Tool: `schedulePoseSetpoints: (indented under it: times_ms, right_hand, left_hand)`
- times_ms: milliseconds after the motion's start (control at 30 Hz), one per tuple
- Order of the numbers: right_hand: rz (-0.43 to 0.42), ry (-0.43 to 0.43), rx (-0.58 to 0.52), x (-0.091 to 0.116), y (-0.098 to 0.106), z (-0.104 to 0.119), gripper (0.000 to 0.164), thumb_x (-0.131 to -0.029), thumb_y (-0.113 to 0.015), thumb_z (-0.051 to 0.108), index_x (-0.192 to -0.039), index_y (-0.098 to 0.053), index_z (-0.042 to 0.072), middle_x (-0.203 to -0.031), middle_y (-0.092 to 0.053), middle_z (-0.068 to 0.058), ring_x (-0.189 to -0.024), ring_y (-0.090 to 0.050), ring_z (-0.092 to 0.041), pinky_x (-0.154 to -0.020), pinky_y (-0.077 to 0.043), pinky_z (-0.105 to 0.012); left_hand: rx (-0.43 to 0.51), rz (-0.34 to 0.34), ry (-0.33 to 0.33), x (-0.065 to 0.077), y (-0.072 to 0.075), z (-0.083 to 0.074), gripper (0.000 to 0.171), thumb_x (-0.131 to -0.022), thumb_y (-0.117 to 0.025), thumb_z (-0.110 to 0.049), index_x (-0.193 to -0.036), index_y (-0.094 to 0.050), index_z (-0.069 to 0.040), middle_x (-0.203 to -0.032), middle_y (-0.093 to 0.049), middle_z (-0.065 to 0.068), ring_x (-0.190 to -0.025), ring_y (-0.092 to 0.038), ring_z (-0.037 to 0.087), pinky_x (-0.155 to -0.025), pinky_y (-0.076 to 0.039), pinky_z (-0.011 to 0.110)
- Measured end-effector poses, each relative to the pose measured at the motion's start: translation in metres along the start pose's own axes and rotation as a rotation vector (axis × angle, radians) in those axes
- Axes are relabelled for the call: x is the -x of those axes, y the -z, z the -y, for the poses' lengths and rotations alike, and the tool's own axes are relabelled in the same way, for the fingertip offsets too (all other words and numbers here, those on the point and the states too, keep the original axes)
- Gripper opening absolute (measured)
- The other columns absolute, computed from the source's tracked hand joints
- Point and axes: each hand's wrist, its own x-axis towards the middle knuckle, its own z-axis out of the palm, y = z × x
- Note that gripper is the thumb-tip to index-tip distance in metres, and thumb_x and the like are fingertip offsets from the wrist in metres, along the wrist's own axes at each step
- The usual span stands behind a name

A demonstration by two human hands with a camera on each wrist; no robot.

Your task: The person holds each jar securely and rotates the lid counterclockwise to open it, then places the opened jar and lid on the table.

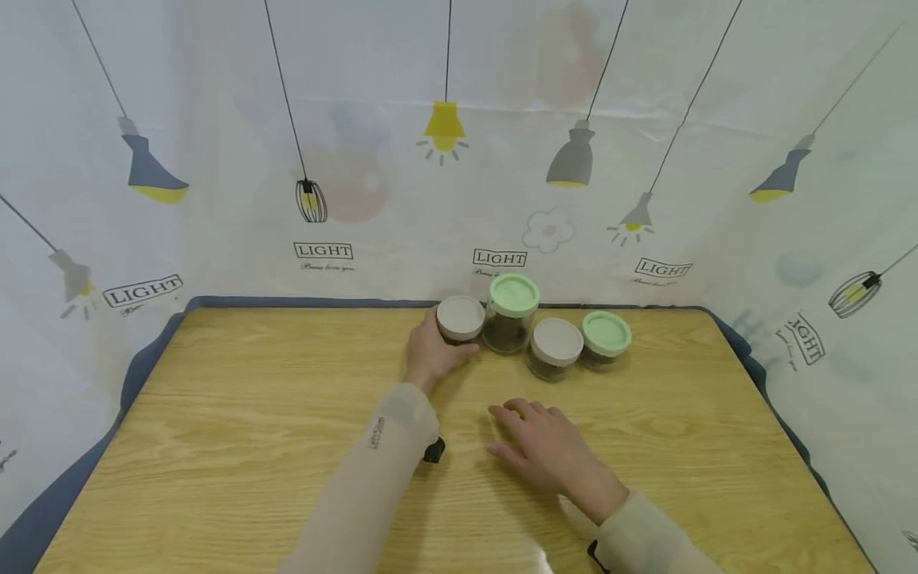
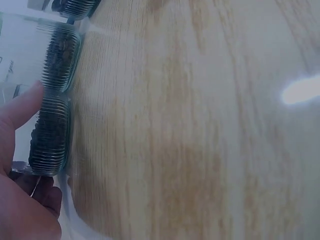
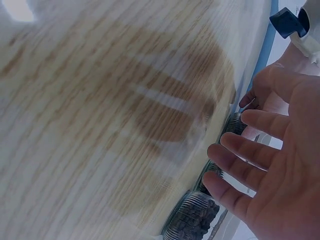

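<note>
In the head view, my left hand [image 1: 429, 351] grips a glass jar with a beige lid [image 1: 460, 317] at the back of the table. The left wrist view shows thumb and fingers around this ribbed jar [image 2: 51, 135], which has dark contents. Touching or close beside it stands a taller jar with a light green lid [image 1: 512, 296]. To the right are a short beige-lidded jar [image 1: 556, 344] and a short green-lidded jar [image 1: 606, 335]. My right hand [image 1: 551, 448] hovers over the table in front of the jars, fingers loosely extended and holding nothing.
The wood-grain table [image 1: 237, 430] ends at the back against a white curtain [image 1: 387, 143] printed with hanging lamps. A dark blue border [image 1: 308, 302] runs along the table's back edge and sides. In the right wrist view, dark pieces fill a ribbed jar [image 3: 192, 217].
</note>
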Motion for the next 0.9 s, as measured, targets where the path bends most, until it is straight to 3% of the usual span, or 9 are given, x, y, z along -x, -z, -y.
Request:
schedulePoseSetpoints:
  times_ms: [467, 700, 900]
  right_hand:
    - [-0.019, 0.006, -0.006, 0.000, 0.003, 0.004, 0.052, -0.095, -0.053, 0.048, -0.136, -0.051, 0.016, -0.128, -0.056, -0.010, -0.112, -0.055, -0.030, -0.088, -0.047, -0.054]
    - [-0.001, 0.007, 0.010, -0.001, 0.005, 0.007, 0.054, -0.095, -0.051, 0.049, -0.137, -0.050, 0.016, -0.128, -0.056, -0.010, -0.112, -0.055, -0.030, -0.088, -0.047, -0.053]
    - [-0.006, -0.004, 0.003, -0.003, 0.009, 0.007, 0.054, -0.095, -0.052, 0.049, -0.137, -0.050, 0.015, -0.127, -0.058, -0.010, -0.110, -0.056, -0.032, -0.088, -0.048, -0.054]
  left_hand:
    - [0.058, -0.009, -0.034, 0.001, 0.009, 0.013, 0.087, -0.063, -0.088, -0.040, -0.135, -0.046, -0.015, -0.127, -0.057, 0.005, -0.116, -0.052, 0.021, -0.103, -0.042, 0.043]
    - [0.083, 0.031, -0.064, 0.005, 0.021, 0.018, 0.087, -0.064, -0.087, -0.043, -0.135, -0.045, -0.015, -0.128, -0.056, 0.003, -0.118, -0.051, 0.019, -0.105, -0.040, 0.042]
    - [0.108, 0.077, -0.101, 0.017, 0.033, 0.017, 0.088, -0.064, -0.088, -0.041, -0.136, -0.044, -0.017, -0.129, -0.055, 0.001, -0.120, -0.049, 0.018, -0.106, -0.038, 0.043]
